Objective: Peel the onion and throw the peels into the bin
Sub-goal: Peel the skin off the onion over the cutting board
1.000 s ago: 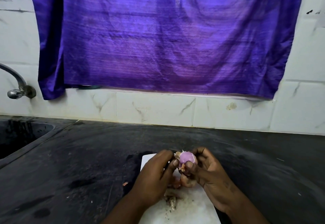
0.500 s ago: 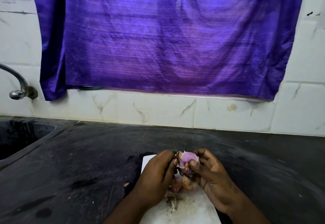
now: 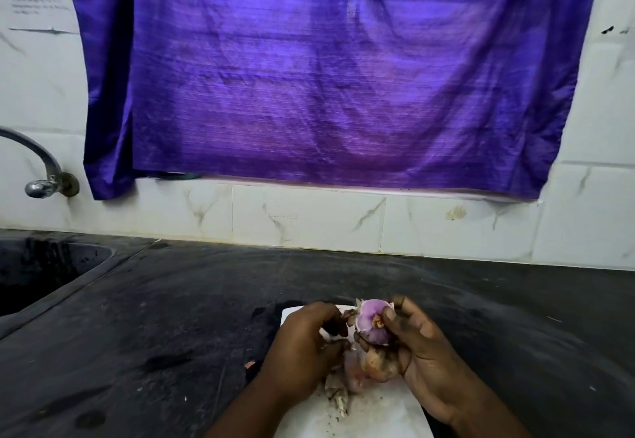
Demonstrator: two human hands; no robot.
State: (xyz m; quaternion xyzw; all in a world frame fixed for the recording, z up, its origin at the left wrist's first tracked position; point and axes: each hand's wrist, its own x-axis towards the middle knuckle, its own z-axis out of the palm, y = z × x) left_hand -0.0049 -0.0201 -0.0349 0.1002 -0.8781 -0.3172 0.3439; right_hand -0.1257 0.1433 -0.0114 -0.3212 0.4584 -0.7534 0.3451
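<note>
Both forearms are reaching forward; the left hand (image 3: 302,341) is curling its fingers inward, the right hand (image 3: 417,351) is gripping.

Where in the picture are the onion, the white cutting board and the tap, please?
onion (image 3: 371,324): head view, on its peeled purple side.
white cutting board (image 3: 381,410): head view, on bare surface near its front.
tap (image 3: 37,188): head view, on the spout's end.

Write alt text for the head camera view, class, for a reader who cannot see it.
Two bare hands peel a small purple onion over a white board: the right hand holds it, the left hand pinches a strip of skin. Loose peels lie on the board, on a dark counter beneath a purple curtain.
</note>
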